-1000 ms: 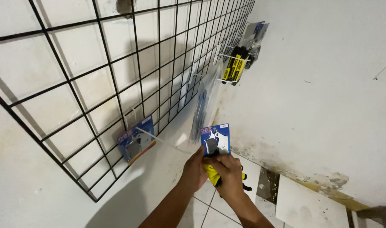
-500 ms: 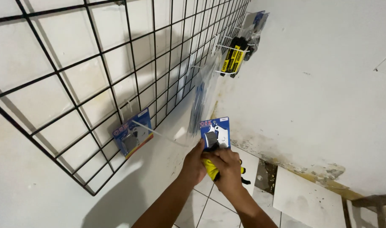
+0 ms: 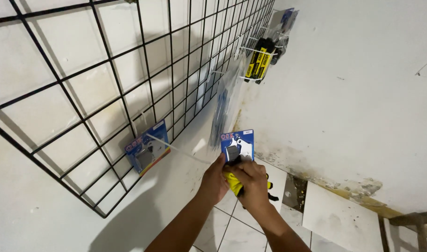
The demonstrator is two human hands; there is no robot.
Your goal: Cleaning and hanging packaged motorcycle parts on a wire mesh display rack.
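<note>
My left hand point(image 3: 214, 179) and my right hand point(image 3: 252, 182) are together in front of me, both gripping the lower part of a small blue blister pack point(image 3: 238, 145) with a grey part under clear plastic. A yellow and black item point(image 3: 234, 183) sits in my right hand under the pack. A white hook point(image 3: 176, 148) sticks out of the black wire grid panel point(image 3: 129, 88) toward my hands. A second blue blister pack point(image 3: 147, 151) hangs at the hook's base on the grid.
Yellow and black packages point(image 3: 259, 64) hang on white hooks further along the grid, with more packs point(image 3: 284, 21) behind them. A clear bag point(image 3: 225, 100) hangs between. White wall to the right, stained near the tiled floor point(image 3: 288, 214).
The view has shifted slightly up and left. My hands hold the blue pack in much the same spot, a little closer to the tip of the white hook.
</note>
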